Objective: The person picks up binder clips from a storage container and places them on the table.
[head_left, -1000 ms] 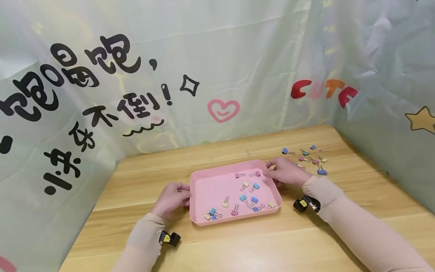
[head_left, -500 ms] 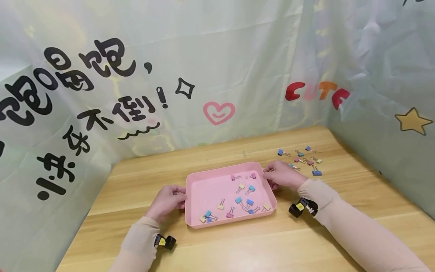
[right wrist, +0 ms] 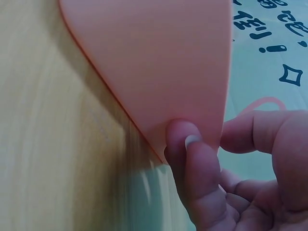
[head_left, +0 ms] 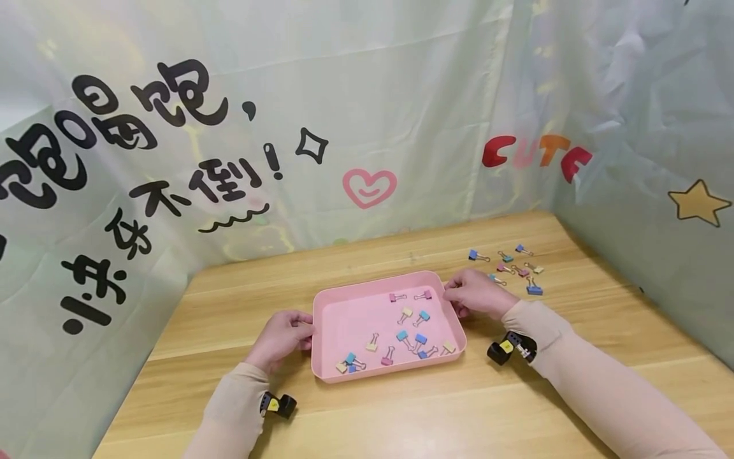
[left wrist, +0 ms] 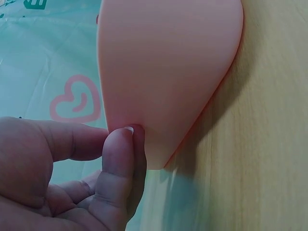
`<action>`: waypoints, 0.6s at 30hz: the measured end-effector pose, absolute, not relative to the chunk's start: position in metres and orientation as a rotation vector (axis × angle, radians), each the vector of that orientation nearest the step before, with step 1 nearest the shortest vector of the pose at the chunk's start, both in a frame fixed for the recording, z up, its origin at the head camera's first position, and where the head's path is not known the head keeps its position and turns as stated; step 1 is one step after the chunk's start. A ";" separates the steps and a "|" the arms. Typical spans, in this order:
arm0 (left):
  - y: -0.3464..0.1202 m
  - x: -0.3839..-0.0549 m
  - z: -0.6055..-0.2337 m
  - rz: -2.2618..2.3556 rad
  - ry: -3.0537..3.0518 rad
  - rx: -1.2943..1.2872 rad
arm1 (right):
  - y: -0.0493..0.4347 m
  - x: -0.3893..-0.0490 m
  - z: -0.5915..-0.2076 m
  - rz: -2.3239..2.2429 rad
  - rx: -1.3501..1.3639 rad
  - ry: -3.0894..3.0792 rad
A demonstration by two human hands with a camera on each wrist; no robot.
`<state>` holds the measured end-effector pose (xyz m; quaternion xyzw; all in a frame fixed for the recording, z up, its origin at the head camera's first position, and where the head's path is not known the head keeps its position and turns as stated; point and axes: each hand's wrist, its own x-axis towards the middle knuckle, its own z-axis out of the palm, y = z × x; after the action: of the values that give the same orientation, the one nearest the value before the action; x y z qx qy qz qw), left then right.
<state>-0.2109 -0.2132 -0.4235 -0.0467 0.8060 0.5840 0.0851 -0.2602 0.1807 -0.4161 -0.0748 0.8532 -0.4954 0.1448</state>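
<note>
A shallow pink tray [head_left: 351,312] sits on the wooden table between the two hands. Scattered in it are several small binder clips in pink, cream, light blue and dark blue, such as the cream clip [head_left: 373,344] and the pink clip [head_left: 388,357]. My left hand [head_left: 280,338] pinches the rim of the tray's left wall. On the other side, my right hand [head_left: 478,294] pinches the right wall near its far corner. Both wrist views show thumb and fingers on the tray wall [left wrist: 168,62], [right wrist: 154,57]. The right hand hides part of the rim.
Beyond the right hand, several more binder clips lie loose on the table [head_left: 367,421], among them a dark blue clip [head_left: 534,289]. Fabric walls [head_left: 424,115] with printed lettering stand behind and at both sides. A black wrist camera [head_left: 279,405] sits at each sleeve.
The head view has turned slightly, so everything sits a little farther left in the picture. Both hands keep hold of the tray, which shows no clear movement on the table.
</note>
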 end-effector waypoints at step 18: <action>-0.211 -0.208 -0.419 1.739 2.393 -0.120 | 0.181 -0.260 -0.417 -1.425 -0.213 2.516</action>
<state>-0.2084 -0.2109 -0.4191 -0.0403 0.8050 0.5850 0.0906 -0.2598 0.1811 -0.4166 -0.0728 0.8614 -0.4878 0.1209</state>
